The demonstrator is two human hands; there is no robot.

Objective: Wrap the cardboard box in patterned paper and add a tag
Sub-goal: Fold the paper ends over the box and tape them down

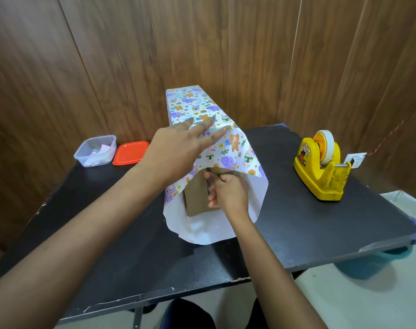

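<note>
Centre frame, the cardboard box [195,198] wears patterned paper [226,148] over top and sides, but its near end is bare, the overhang unfolded. The left hand [176,150] presses flat on top, fingers spread; the right hand [228,191] curls against the bare end (whether it pinches anything, I cannot tell). End folds, taping and tag seem left.

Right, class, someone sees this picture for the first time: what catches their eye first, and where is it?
The box, draped in bright cartoon paper, stands out in the middle of the black table, its near cardboard end bare. The left hand presses flat on top while the right hand curls at that open end. A yellow tape dispenser sits at the right.
</note>
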